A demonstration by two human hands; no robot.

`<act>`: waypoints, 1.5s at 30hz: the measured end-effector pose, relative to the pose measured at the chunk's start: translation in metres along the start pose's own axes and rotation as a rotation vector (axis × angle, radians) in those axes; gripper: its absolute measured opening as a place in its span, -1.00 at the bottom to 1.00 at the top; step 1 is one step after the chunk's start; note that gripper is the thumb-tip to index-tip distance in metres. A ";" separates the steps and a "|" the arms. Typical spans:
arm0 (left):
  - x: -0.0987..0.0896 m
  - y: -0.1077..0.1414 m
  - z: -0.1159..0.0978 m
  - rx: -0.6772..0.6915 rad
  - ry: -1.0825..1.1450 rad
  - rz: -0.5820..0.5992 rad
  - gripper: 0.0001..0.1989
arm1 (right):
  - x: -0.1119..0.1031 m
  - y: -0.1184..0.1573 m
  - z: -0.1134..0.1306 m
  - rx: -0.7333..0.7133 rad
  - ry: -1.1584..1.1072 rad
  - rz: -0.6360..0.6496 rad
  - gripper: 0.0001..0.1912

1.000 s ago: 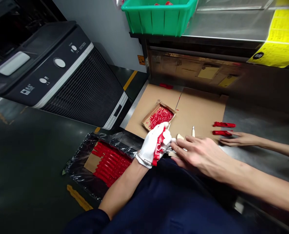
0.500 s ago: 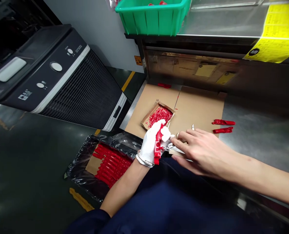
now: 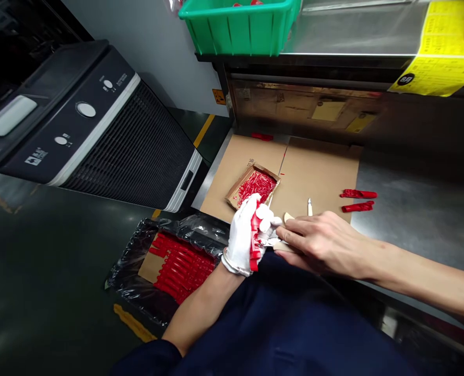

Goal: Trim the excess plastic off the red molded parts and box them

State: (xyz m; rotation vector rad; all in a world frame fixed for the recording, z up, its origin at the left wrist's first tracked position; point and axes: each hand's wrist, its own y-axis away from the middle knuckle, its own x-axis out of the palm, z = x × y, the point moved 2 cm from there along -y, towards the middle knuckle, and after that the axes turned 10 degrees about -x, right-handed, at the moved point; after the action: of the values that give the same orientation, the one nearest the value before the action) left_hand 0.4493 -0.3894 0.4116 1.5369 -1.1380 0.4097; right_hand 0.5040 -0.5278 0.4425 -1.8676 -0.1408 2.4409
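Red and slender, the part (image 3: 254, 249) sits by the near edge of the bench (image 3: 407, 203), wrapped in the gloved left hand (image 3: 241, 237). The bare right hand (image 3: 318, 241), half-curled, holds nippers (image 3: 271, 242) against its right side. Trimming seems underway; the next squeeze would call for a steady part.

Counter (image 3: 404, 222): sheen, shadowed at back
My gloved left hand (image 3: 242, 232): bright, nearly washed out
Floor (image 3: 59, 292): dim, glare far left

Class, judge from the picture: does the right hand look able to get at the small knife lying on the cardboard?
Probably yes, if it frees itself: the right hand grips the pliers, but the small knife lies just beyond its knuckles on the cardboard, with nothing seen between them.
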 end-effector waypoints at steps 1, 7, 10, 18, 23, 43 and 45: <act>-0.001 0.001 0.000 -0.012 0.008 0.018 -0.62 | -0.001 0.000 0.001 -0.004 0.016 -0.007 -0.63; -0.008 -0.005 0.002 -0.145 0.037 0.153 -0.57 | -0.018 -0.002 0.009 0.086 0.083 0.081 -0.69; -0.008 -0.007 0.002 -0.118 0.056 0.189 -0.55 | -0.026 -0.004 0.011 0.077 0.042 0.079 -0.73; 0.002 -0.003 0.003 -0.032 0.072 -0.004 -0.50 | -0.018 -0.007 0.011 0.080 0.097 0.042 -0.68; -0.002 -0.006 0.008 -0.073 0.105 -0.033 -0.51 | -0.010 -0.006 0.004 0.047 0.032 0.074 -0.67; -0.007 -0.032 0.003 -0.151 0.229 0.117 -0.52 | -0.022 -0.017 -0.015 0.002 0.081 0.162 -0.68; -0.009 -0.035 0.001 -0.106 0.242 0.107 -0.53 | -0.016 -0.017 -0.022 -0.023 0.039 0.149 -0.70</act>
State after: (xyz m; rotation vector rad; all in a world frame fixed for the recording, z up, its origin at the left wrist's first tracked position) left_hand 0.4734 -0.3898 0.3847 1.2992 -1.0376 0.5828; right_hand 0.5293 -0.5118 0.4544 -2.0027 -0.0287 2.5051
